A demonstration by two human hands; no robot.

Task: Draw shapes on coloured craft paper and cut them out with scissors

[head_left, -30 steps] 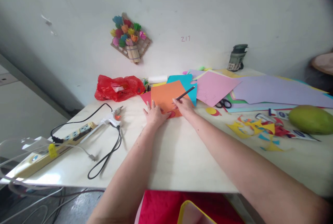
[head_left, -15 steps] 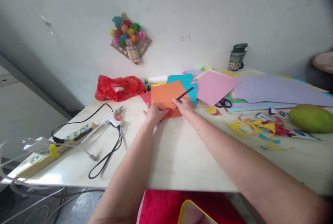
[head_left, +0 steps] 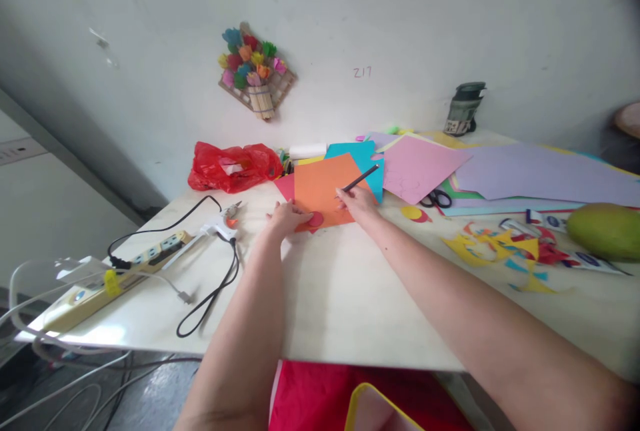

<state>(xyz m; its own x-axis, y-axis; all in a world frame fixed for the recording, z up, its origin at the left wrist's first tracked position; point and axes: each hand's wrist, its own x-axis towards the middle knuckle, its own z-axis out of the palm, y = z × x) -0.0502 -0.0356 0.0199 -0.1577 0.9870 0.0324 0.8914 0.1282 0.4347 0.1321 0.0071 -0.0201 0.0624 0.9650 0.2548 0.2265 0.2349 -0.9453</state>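
My right hand [head_left: 357, 201] holds a dark pencil [head_left: 364, 176], its upper end slanting up to the right, over the right part of an orange paper sheet [head_left: 323, 181]. At the sheet's lower left corner, my left hand [head_left: 286, 219] has its fingers bent and its fingertips at the left edge of a small red paper circle [head_left: 315, 219]. The circle lies on the orange sheet's lower edge. Under the orange sheet, blue paper [head_left: 376, 184] and red paper [head_left: 286, 185] stick out. The pencil's tip is hidden by my fingers.
Black-handled scissors [head_left: 436, 199], a yellow circle [head_left: 411, 213], paper scraps [head_left: 493, 244], glue tubes [head_left: 547, 220] and a green fruit [head_left: 605, 231] lie to the right. On the left are a glue gun [head_left: 220, 223], a power strip [head_left: 113, 284] and a red plastic bag [head_left: 235, 167].
My left hand has drawn its fingers in and moved left, and the red circle has slid left with it across the orange sheet. My right hand keeps the pencil nearly still. The view has shifted slightly.
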